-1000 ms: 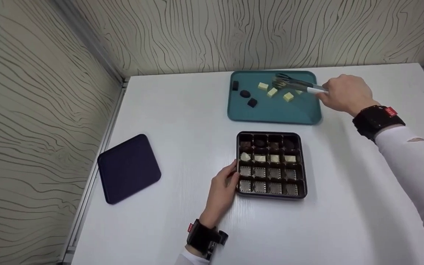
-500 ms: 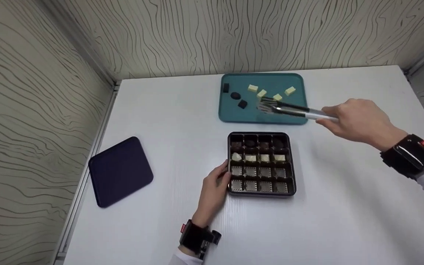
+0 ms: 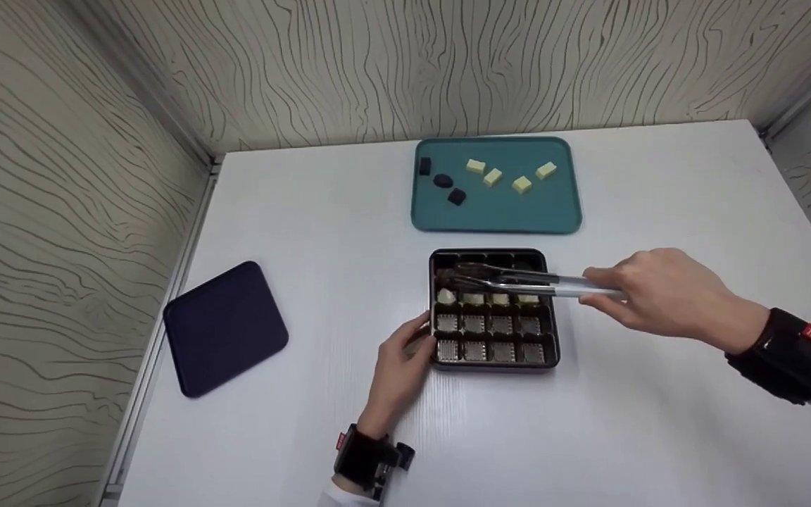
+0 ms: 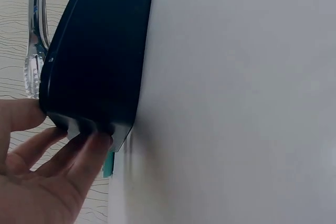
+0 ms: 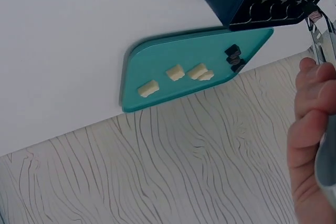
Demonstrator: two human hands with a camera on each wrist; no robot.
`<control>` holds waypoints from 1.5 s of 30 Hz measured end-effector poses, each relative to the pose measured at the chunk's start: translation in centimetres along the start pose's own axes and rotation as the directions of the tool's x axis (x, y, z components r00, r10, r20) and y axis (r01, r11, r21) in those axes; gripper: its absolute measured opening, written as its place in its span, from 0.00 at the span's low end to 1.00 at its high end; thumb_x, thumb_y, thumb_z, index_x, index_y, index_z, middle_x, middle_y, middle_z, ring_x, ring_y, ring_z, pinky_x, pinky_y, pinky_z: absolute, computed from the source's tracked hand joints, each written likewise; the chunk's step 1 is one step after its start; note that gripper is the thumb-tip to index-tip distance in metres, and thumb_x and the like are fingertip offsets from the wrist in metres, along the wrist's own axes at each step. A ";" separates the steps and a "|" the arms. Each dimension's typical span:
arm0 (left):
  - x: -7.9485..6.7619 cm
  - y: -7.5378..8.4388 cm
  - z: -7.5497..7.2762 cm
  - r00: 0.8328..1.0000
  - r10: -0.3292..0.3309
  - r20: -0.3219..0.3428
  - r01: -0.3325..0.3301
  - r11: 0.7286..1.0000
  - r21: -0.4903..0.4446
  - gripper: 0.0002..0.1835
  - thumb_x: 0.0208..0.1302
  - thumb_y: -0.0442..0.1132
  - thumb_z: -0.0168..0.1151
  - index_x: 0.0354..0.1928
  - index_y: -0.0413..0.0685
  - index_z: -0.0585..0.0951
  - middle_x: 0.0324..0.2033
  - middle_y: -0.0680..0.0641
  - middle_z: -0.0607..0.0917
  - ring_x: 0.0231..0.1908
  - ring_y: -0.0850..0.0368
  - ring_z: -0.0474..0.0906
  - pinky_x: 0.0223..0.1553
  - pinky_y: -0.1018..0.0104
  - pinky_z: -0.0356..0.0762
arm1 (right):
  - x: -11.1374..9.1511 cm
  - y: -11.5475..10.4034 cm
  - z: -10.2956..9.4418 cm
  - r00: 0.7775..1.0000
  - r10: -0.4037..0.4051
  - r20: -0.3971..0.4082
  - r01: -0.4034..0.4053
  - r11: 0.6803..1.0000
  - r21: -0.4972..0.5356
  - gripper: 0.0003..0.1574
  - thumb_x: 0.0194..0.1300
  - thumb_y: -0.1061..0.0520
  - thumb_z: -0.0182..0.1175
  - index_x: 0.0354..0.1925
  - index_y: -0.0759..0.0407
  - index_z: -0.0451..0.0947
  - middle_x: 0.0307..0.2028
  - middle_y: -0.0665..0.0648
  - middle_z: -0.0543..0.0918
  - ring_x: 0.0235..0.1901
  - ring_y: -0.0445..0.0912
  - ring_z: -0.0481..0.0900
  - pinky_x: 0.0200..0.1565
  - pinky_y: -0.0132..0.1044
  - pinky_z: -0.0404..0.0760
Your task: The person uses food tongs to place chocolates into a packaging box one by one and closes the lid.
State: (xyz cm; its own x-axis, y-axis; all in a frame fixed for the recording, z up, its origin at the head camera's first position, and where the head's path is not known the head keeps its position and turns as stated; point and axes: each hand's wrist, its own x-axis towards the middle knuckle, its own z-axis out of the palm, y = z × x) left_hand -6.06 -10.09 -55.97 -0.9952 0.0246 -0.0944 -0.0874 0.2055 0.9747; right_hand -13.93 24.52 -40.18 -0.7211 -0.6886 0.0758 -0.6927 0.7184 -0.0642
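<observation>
My right hand point(image 3: 666, 296) grips the handle of a pair of tongs point(image 3: 574, 285), also visible in the right wrist view. The metal heads of the tongs lie over the back row of a square, dark compartment box point(image 3: 495, 365), at its back left, partly hiding the chocolates there. White chocolates point(image 3: 500, 298) fill the second row, a pointed one at its left end. The two front rows show bare patterned bottoms. My left hand point(image 3: 398, 373) touches the box's left side near the front with fingers and thumb; the left wrist view shows them against its wall.
A teal tray point(image 3: 511, 220) lies behind the box, with several white blocks point(image 3: 493, 177) and three dark chocolates point(image 3: 443, 181) on it. At the left lies a dark square lid point(image 3: 226, 327). Patterned panels point(image 3: 405, 63) stand behind and beside the white table point(image 3: 335, 211).
My right hand has brought the tongs from above the teal tray toward me, over the back row of the box. The left hand stays at the box. The view has shifted slightly.
</observation>
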 end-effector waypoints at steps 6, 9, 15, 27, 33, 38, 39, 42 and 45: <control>0.0 0.0 0.0 1.000 -0.004 0.015 0.005 1.000 -0.011 0.25 0.78 0.39 0.59 0.74 0.45 0.74 0.68 0.37 0.81 0.67 0.43 0.82 0.69 0.56 0.81 | 0.3 -1.3 0.3 0.997 -0.080 0.006 0.080 0.997 -0.017 0.09 0.66 0.46 0.71 0.35 0.48 0.83 0.15 0.40 0.74 0.16 0.31 0.60 0.19 0.26 0.59; 0.0 0.1 0.0 1.000 0.008 0.015 -0.008 1.000 0.014 0.25 0.78 0.39 0.59 0.74 0.44 0.74 0.68 0.38 0.81 0.67 0.43 0.81 0.71 0.55 0.80 | 0.6 -1.6 0.4 0.993 -0.117 0.000 0.117 0.993 -0.035 0.12 0.65 0.46 0.72 0.32 0.47 0.79 0.14 0.40 0.73 0.16 0.31 0.61 0.18 0.27 0.61; 0.0 0.1 0.0 1.000 0.009 0.013 -0.009 1.000 0.014 0.25 0.78 0.39 0.60 0.73 0.44 0.75 0.68 0.37 0.81 0.67 0.42 0.81 0.71 0.55 0.80 | 1.0 -2.0 0.3 0.992 -0.127 0.020 0.128 0.991 -0.042 0.15 0.64 0.46 0.72 0.30 0.47 0.76 0.13 0.40 0.73 0.15 0.32 0.62 0.18 0.30 0.64; -0.1 0.2 -0.1 1.000 0.004 0.007 -0.004 0.999 0.035 0.25 0.78 0.41 0.60 0.73 0.46 0.75 0.68 0.37 0.81 0.67 0.42 0.81 0.72 0.50 0.78 | 1.7 -2.4 0.7 0.988 -0.142 0.064 0.145 0.988 -0.046 0.12 0.64 0.46 0.72 0.32 0.49 0.82 0.13 0.43 0.78 0.15 0.34 0.69 0.18 0.34 0.72; -0.1 0.2 -0.2 1.000 -0.002 0.008 0.001 0.999 0.046 0.25 0.78 0.41 0.60 0.74 0.47 0.75 0.69 0.39 0.81 0.67 0.43 0.81 0.73 0.51 0.78 | 1.8 -2.4 0.8 0.988 -0.141 0.065 0.144 0.988 -0.046 0.12 0.64 0.45 0.72 0.34 0.49 0.82 0.13 0.43 0.79 0.15 0.35 0.70 0.18 0.35 0.74; -0.1 0.1 -0.2 1.000 0.013 0.007 -0.014 0.998 0.056 0.25 0.78 0.40 0.59 0.74 0.47 0.75 0.70 0.40 0.81 0.68 0.43 0.80 0.74 0.49 0.76 | 1.8 -2.2 0.6 0.986 -0.160 0.043 0.162 0.985 -0.061 0.13 0.63 0.45 0.73 0.34 0.50 0.82 0.13 0.44 0.78 0.14 0.36 0.71 0.18 0.36 0.74; -0.1 0.1 -0.2 1.000 0.020 0.007 -0.021 0.998 0.054 0.25 0.78 0.40 0.59 0.74 0.46 0.75 0.70 0.40 0.80 0.68 0.43 0.80 0.74 0.48 0.76 | 1.8 -2.1 0.5 0.986 -0.160 0.036 0.162 0.985 -0.064 0.13 0.63 0.44 0.73 0.35 0.50 0.82 0.13 0.44 0.77 0.14 0.36 0.70 0.17 0.36 0.74; -0.1 0.1 -0.2 1.000 0.023 0.006 -0.023 0.999 0.048 0.25 0.78 0.40 0.59 0.73 0.46 0.75 0.70 0.39 0.80 0.68 0.43 0.80 0.75 0.48 0.75 | 1.9 -1.7 0.2 0.990 -0.143 0.017 0.144 0.988 -0.061 0.13 0.63 0.44 0.73 0.37 0.50 0.84 0.13 0.43 0.75 0.14 0.34 0.67 0.17 0.34 0.71; -0.1 0.1 -0.2 1.000 0.025 0.005 -0.025 0.999 0.031 0.25 0.78 0.40 0.60 0.73 0.45 0.75 0.69 0.38 0.81 0.68 0.42 0.81 0.74 0.49 0.76 | 2.0 -1.2 -0.1 0.995 -0.095 0.001 0.095 0.995 -0.042 0.14 0.64 0.44 0.72 0.40 0.51 0.86 0.14 0.44 0.76 0.15 0.33 0.64 0.17 0.31 0.66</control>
State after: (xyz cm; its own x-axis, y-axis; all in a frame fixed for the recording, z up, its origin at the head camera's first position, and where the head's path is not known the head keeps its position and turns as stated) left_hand -5.96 -10.23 -55.84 -0.9969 0.0345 -0.0709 -0.0608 0.2353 0.9700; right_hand -14.51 22.26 -39.84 -0.6520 -0.7539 0.0804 -0.7571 0.6532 -0.0146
